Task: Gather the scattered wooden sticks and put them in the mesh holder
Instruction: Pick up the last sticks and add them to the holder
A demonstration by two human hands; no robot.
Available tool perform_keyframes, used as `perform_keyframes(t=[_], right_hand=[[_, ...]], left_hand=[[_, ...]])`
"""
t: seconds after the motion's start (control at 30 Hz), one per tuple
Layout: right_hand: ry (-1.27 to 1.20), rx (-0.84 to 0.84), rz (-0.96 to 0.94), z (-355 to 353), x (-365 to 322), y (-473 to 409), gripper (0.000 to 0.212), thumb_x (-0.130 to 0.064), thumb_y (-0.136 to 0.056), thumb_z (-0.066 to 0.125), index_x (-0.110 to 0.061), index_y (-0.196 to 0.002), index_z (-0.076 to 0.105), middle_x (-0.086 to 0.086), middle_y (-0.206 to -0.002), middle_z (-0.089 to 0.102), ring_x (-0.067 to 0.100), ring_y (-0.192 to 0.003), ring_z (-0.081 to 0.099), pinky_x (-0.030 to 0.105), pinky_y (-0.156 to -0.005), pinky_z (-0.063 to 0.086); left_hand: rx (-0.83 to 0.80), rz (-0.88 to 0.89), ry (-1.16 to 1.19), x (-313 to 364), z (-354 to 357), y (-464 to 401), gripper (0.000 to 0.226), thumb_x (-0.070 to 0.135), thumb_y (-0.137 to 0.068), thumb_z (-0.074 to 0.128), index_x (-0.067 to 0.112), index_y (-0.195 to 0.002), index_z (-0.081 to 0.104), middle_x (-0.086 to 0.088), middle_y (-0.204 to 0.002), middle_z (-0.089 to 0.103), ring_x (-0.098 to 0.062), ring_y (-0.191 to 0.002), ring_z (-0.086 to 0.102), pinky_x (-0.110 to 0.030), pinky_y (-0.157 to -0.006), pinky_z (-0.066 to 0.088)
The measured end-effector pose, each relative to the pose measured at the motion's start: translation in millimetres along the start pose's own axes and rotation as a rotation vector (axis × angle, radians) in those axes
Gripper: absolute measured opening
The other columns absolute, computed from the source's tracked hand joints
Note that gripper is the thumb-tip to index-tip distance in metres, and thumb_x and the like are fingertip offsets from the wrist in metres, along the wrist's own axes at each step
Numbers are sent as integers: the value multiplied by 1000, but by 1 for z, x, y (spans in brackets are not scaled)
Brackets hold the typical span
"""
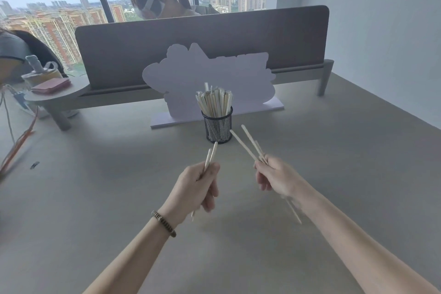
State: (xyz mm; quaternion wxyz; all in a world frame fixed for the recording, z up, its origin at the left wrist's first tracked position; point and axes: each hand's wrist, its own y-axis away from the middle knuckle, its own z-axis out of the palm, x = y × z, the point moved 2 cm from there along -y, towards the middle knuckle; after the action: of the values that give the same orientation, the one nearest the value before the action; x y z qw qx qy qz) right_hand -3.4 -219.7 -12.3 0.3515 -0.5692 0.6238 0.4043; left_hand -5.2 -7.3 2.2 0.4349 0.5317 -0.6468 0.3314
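Wooden sticks (211,158), clenched in both hands' fingers (210,169), point up toward the mesh holder (218,126).

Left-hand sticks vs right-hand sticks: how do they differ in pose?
The left hand holds the left-hand sticks close together, nearly parallel, tips pointing up toward the mesh holder. The right hand holds the right-hand sticks splayed apart, leaning up and to the left, at a flatter angle. The right-hand ones stick out further above the fist. Both bundles are pale wood, gripped mid-length, clear of the table.
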Motion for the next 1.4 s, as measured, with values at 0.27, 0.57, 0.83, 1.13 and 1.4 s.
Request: perform_keyframes(t=[0.27, 0.57, 0.83, 1.13, 1.4], right_hand=[[-663, -33, -130, 6, -26, 0, 12, -10, -106, 40, -11, -103, 52, -2, -61, 48, 10, -43, 29, 23, -40, 23], [-564, 157, -343, 20, -48, -11, 61, -51, -91, 56, -9, -51, 39, 7, -45, 38, 20, -44, 35, 25, -48, 34], [-527, 209, -339, 31, -38, -11, 64, -33, -95, 64, 10, -59, 32, 12, -47, 39, 14, -40, 34, 20, -45, 34], [-653, 39, -311, 29, -29, -24, 34, -34, -92, 38, -7, -99, 58, -6, -62, 35, 10, -54, 27, 30, -54, 21], [28, 63, -490, 11, -13, -21, 27, -30, -106, 33, -16, -93, 52, -5, -89, 54, 21, -90, 52, 29, -85, 41]], left_hand=[[324, 106, 350, 18, -2, -14, 52, 27, -95, 63, -4, -67, 33, -2, -54, 22, -13, -46, 17, -25, -43, 14], [399, 165, 419, 16, 7, -22, 59, 27, -98, 59, -6, -60, 28, -10, -51, 33, -18, -46, 26, -27, -47, 27], [371, 186, 427, 9, 10, -23, 64, 30, -96, 61, -4, -57, 24, -7, -47, 28, -16, -39, 22, -20, -41, 26], [297, 153, 621, -7, 7, -35, 23, 22, -83, 41, 8, -92, 57, 8, -59, 37, -12, -56, 31, -29, -58, 26], [287, 178, 115, -25, -11, -29, 22, 5, -102, 44, 17, -90, 58, -3, -92, 51, -1, -78, 52, -14, -85, 43]])
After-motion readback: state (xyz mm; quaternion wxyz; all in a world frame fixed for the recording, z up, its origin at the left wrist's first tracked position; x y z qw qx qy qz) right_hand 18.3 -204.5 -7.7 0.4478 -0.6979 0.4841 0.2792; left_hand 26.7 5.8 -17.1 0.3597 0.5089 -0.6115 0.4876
